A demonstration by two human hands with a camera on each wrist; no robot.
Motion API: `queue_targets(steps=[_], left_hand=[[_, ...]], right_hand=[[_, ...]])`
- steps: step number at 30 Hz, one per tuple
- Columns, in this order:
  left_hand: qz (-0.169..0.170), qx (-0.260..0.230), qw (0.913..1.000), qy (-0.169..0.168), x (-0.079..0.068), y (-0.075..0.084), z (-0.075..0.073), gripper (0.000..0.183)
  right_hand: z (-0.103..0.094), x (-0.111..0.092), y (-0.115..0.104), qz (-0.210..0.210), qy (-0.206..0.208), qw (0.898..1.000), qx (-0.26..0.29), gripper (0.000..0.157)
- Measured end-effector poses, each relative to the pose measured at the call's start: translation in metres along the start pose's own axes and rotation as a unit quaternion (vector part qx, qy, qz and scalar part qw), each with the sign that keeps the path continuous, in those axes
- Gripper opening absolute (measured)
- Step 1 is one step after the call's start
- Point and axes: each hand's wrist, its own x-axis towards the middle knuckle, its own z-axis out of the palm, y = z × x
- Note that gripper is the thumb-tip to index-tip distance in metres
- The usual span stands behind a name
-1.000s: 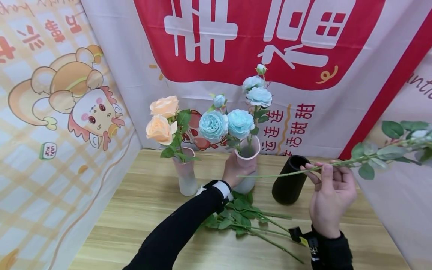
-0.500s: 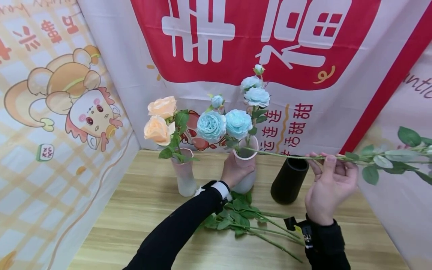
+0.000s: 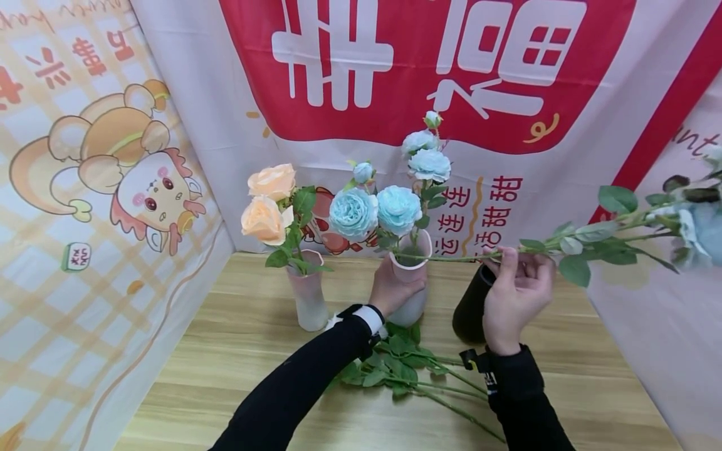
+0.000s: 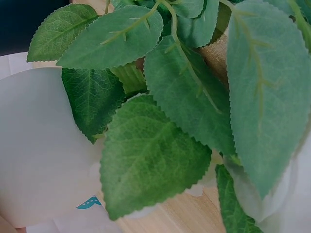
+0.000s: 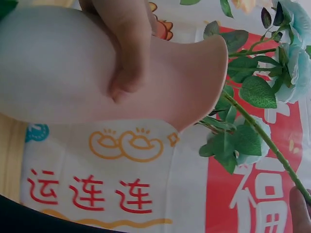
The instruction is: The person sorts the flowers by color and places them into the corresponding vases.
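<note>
A blue-flowered stem (image 3: 598,233), pinched in the right hand (image 3: 516,300), spans centre to right edge of the head view, its tip at the mouth of the pink-and-white vase (image 3: 410,307) gripped by the left hand (image 3: 393,288). Leafy stems (image 3: 403,363) lie lower centre on the worktop (image 3: 225,376).

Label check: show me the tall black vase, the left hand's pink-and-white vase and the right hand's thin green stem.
Tall black vase (image 3: 470,313), head view, visible side.
Pink-and-white vase (image 5: 167,80), right wrist view, upper body.
Thin green stem (image 5: 260,130), right wrist view, bare length.
</note>
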Motion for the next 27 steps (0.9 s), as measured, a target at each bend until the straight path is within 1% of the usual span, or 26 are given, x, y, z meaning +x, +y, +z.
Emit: queue_targets(steps=[4, 8, 15, 17, 19, 21, 23, 25, 27], left_hand=[[-0.009, -0.001, 1.0000, 0.002, 0.000, 0.003, 0.000, 0.081], [-0.015, -0.002, 0.9999, 0.002, 0.000, 0.005, 0.000, 0.080], [-0.002, -0.011, 0.9999, -0.005, 0.002, 0.006, -0.001, 0.078], [0.003, -0.012, 0.9999, -0.003, 0.003, 0.005, -0.001, 0.079], [0.008, -0.013, 0.9999, 0.001, 0.003, 0.004, -0.002, 0.079], [0.012, -0.017, 0.9998, 0.003, 0.003, 0.004, -0.002, 0.080], [0.012, -0.021, 0.9997, 0.003, 0.003, 0.002, -0.002, 0.080], [0.008, -0.029, 0.9995, -0.003, 0.002, 0.001, -0.001, 0.078], [0.001, -0.035, 0.9993, -0.012, 0.002, 0.000, -0.001, 0.076]], right_hand=[[0.008, 0.003, -0.004, -0.022, -0.032, 0.999, -0.004, 0.020], [0.017, 0.004, -0.015, -0.030, -0.063, 0.997, -0.016, 0.017], [0.033, 0.004, -0.035, -0.044, -0.105, 0.991, -0.069, 0.016], [0.038, 0.002, -0.036, -0.039, -0.124, 0.988, -0.086, 0.016], [0.041, 0.000, -0.032, -0.031, -0.144, 0.984, -0.099, 0.015], [0.042, -0.004, -0.024, -0.022, -0.175, 0.977, -0.120, 0.014], [0.039, -0.010, -0.012, -0.021, -0.213, 0.967, -0.140, 0.015], [0.035, -0.015, 0.002, -0.037, -0.253, 0.952, -0.170, 0.018], [0.033, -0.019, 0.013, -0.056, -0.287, 0.934, -0.205, 0.019]])
